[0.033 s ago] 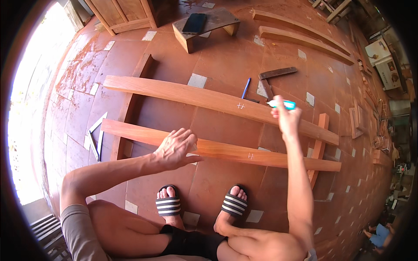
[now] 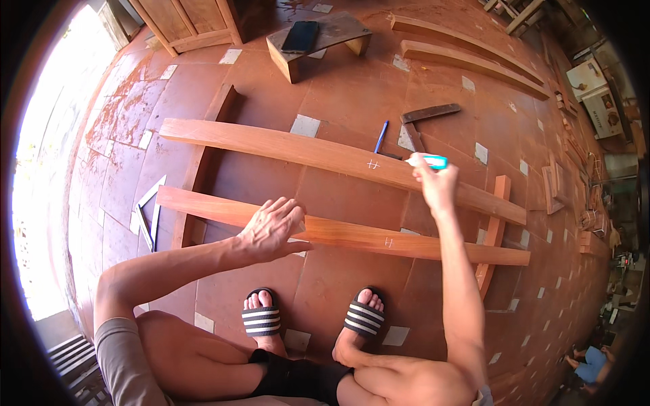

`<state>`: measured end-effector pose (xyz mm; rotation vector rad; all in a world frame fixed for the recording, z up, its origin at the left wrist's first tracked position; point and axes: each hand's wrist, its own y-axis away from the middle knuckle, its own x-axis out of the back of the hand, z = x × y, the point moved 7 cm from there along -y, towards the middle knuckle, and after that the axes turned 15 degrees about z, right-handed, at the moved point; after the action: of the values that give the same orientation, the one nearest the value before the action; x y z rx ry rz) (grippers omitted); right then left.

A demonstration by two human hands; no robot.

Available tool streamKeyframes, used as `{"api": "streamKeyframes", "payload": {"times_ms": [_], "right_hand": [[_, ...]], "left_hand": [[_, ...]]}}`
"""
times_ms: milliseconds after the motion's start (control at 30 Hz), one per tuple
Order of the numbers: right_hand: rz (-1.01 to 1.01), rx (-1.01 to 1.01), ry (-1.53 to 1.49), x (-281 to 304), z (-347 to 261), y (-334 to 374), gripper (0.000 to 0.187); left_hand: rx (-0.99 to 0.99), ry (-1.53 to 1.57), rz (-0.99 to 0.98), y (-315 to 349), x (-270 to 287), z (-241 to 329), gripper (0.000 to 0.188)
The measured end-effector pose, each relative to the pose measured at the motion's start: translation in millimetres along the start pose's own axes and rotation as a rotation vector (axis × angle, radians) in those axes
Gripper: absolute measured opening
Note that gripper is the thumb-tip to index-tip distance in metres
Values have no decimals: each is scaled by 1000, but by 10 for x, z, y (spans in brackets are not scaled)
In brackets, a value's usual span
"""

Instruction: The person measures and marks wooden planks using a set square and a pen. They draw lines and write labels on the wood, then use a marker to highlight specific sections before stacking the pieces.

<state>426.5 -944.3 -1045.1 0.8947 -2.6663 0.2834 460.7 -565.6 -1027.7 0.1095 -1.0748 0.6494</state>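
Left hand (image 2: pixel 272 230) lies flat, fingers spread, on the near plank (image 2: pixel 352 233), gripping nothing. Right hand (image 2: pixel 437 186) is closed around a turquoise marker (image 2: pixel 433 162), its tip over the far plank (image 2: pixel 318 154), right of a white chalk mark (image 2: pixel 372 164). A blue pen (image 2: pixel 381 137) lies beyond, near a try square (image 2: pixel 423 118)

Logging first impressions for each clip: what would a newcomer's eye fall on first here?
Two long reddish wooden planks lie across the tiled floor: the far plank and the near plank, each bearing a small white chalk mark. The left hand presses flat on the near plank, while the right hand holds a turquoise marker over the far one. At the bottom, two feet in striped sandals stand on the floor.
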Motion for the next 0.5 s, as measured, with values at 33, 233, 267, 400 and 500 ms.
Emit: {"api": "streamKeyframes", "payload": {"times_ms": [33,233,267,400,500], "right_hand": [[6,120,128,-108,-27,60,33],[-23,258,342,-446,-31,167,35],[-10,276,345,-470,-45,118,35],[-20,268,345,-508,0,88,35],[-43,247,337,-500,4,91,35]], "left_hand": [[4,2,-26,0,-46,-53,60],[-21,35,-55,-2,-63,-53,63],[-34,23,-55,-26,-61,-84,62],[-56,24,-52,-44,-96,-168,59],[-57,20,-57,-43,-130,-183,58]]}}
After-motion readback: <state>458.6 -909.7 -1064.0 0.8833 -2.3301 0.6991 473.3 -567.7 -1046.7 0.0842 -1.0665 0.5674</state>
